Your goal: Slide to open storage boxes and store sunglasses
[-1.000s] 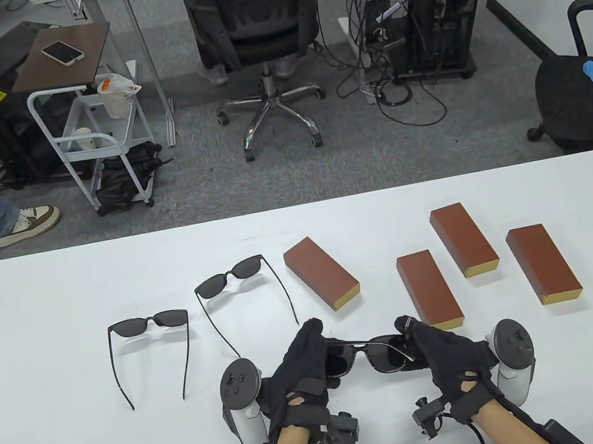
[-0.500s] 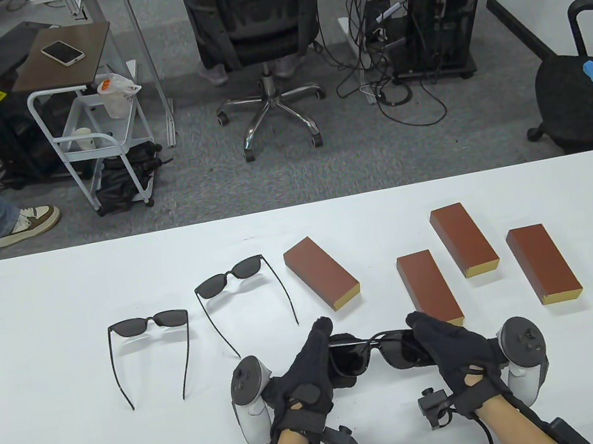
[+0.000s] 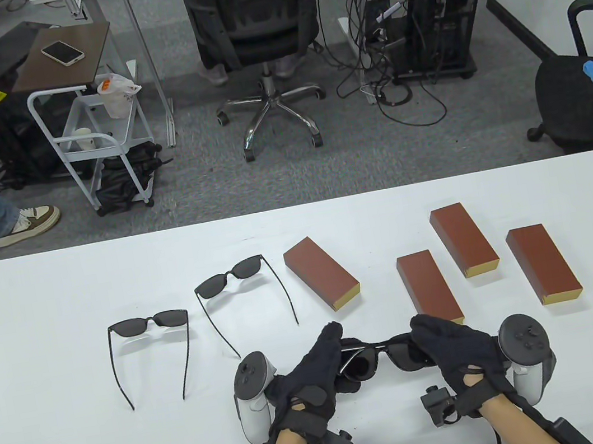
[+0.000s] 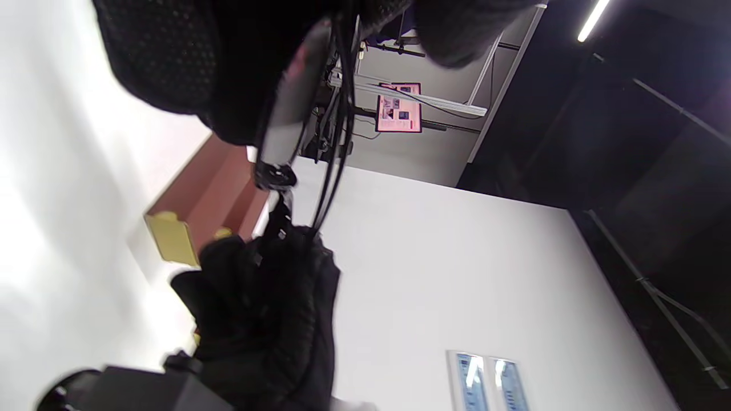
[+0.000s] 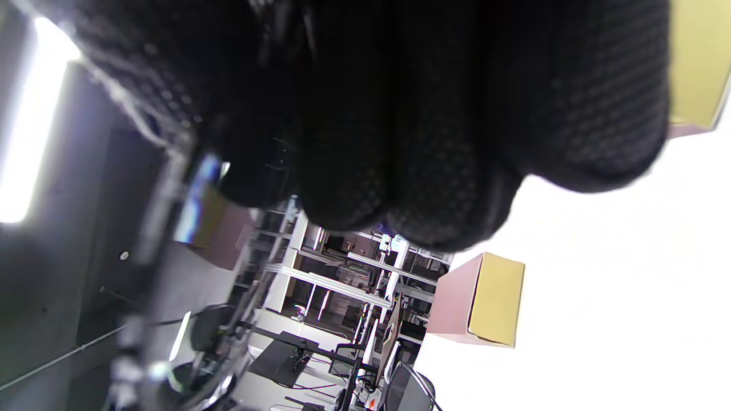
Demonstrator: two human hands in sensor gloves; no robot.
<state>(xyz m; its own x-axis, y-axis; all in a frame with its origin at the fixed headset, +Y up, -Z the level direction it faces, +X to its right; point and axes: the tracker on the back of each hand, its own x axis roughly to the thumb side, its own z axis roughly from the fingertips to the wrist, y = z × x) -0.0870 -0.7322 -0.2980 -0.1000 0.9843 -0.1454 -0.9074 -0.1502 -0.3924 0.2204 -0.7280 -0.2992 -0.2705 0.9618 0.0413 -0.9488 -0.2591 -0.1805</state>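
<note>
Folding black plastic sunglasses (image 3: 383,358) at table's 6 o'clock, left hand (image 3: 312,374) and right hand (image 3: 454,351) each gripping an end; next, I'd guess, slide open the closed brown cardboard box (image 3: 429,289) at 1 o'clock.

Your left hand (image 3: 313,375) and your right hand (image 3: 454,349) enter from the bottom edge of the table view, forearms bare below the glove cuffs and angled slightly toward each other. Both hands are palm-down with the knuckles raised. Your left fingers (image 3: 330,341) extend forward and inward, curled around one end of the held sunglasses (image 3: 381,355); your right fingers (image 3: 425,328) curl over the opposite end. Each hand grips its own end, with a gap between the two hands. A tracker sits on the outer side of each hand: the left tracker (image 3: 252,394) and the right tracker (image 3: 525,348). In the right wrist view, your gloved fingers (image 5: 400,114) are bunched tightly together.
</note>
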